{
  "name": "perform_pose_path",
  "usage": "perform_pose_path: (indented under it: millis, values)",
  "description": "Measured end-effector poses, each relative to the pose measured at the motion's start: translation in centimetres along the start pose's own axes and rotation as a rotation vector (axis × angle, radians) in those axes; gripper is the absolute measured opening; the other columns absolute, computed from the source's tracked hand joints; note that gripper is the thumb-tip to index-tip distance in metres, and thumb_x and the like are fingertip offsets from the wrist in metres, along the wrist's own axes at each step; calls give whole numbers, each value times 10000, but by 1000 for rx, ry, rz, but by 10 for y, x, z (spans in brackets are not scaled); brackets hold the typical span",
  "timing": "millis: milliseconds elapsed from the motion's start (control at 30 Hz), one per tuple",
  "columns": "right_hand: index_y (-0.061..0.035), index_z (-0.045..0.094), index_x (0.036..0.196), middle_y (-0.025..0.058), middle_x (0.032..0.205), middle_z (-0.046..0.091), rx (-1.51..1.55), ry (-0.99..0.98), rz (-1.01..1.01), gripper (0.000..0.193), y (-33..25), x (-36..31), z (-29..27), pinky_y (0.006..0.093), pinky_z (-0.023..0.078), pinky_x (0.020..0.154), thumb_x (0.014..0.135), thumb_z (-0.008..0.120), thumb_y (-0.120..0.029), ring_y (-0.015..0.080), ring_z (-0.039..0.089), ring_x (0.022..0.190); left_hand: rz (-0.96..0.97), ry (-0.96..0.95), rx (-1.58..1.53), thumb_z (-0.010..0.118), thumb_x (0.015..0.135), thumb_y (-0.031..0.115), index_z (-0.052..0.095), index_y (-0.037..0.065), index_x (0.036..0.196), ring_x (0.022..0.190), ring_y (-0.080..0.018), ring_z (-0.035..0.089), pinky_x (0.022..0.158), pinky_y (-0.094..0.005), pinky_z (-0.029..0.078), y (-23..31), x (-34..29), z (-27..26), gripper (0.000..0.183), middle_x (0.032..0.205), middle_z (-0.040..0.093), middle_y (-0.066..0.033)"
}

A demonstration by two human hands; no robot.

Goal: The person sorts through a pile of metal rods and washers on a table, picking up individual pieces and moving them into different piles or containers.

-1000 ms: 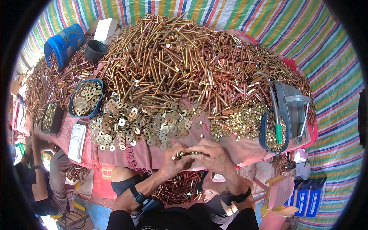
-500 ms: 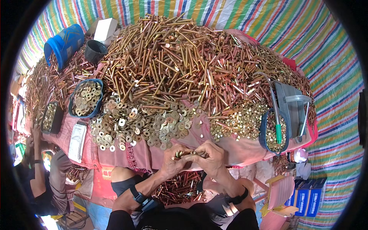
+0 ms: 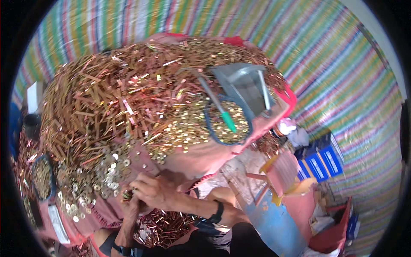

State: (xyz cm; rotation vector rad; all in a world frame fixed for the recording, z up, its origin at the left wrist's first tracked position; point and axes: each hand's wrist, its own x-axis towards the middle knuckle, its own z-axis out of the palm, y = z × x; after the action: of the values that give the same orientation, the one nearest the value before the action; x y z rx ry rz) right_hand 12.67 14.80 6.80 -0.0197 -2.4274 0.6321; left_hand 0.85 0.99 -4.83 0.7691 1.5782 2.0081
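while hands (image 3: 152, 188) meet, bare cloth (image 3: 197, 160) runs right to its edge.

Blue boxes (image 3: 330, 160) stand just beside a pink-and-yellow chair (image 3: 285, 169), with striped sheeting (image 3: 325, 81) beyond them.

View swung right, motion-blurred. Heap of metal rods (image 3: 98, 103) now farther left in view; green-handled tool (image 3: 229, 122) shifted from far right toward centre. Blue bucket (image 3: 14, 126) now cut by left rim. Red thing (image 3: 333, 243) newly visible, lower right. Right hand (image 3: 155, 191) now overlaps left hand (image 3: 130, 205); before, side by side.
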Motion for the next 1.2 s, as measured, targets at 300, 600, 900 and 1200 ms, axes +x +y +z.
perform_pose_path:
  millis: [300,600,900,1200]
  values:
    - [-20,660,935,92,917,561,8,165,-32,191,3,-1,20,406,539,615,858,753,-168,269,630,855,-117,-53,-155,692,971,23,610,4,1130,935,-111,610,829,-262,509,-17,-3,-20,179,1041,639,-27]
    - [-12,573,988,141,955,551,137,65,163,187,-3,0,19,464,514,672,878,686,-113,348,636,899,-2,-58,126,662,987,30,605,37,1026,823,-76,536,742,-238,457,8,-2,-12,69,933,584,19]
    - [-17,588,1042,135,992,530,66,81,55,226,-1,1,11,450,534,675,859,697,-93,338,637,887,-50,-133,74,684,971,17,601,10,1196,928,-89,599,816,-246,499,-8,1,-25,239,1088,645,-26]
    - [-17,572,995,134,893,540,60,84,223,247,-8,1,16,453,549,665,894,741,-165,353,636,821,-73,-87,-30,702,987,54,617,1,1180,892,-98,617,799,-255,514,-29,-3,-34,217,1030,660,-17]
